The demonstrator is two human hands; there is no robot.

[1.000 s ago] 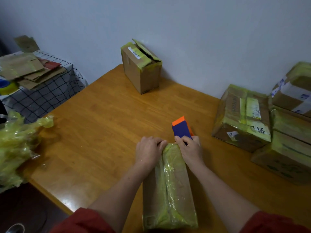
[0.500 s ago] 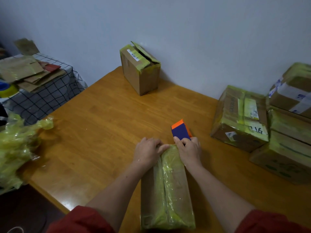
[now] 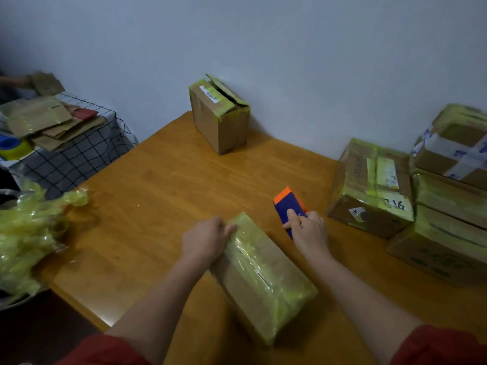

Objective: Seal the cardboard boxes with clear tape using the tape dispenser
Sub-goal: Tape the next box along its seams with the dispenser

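**Head view.** The left hand [image 3: 208,239] grips the far end of the oblong brown cardboard box wrapped in yellowish clear tape [image 3: 263,275], which lies on the orange-brown wooden surface [image 3: 158,206]. The right hand [image 3: 307,229] clasps the blue-and-orange plastic tape dispenser [image 3: 288,204] just beside the box's far right corner. Hold the box firm and press the tape end flat. Compared with half a second ago, the box lies askew and the dispenser is off its top.
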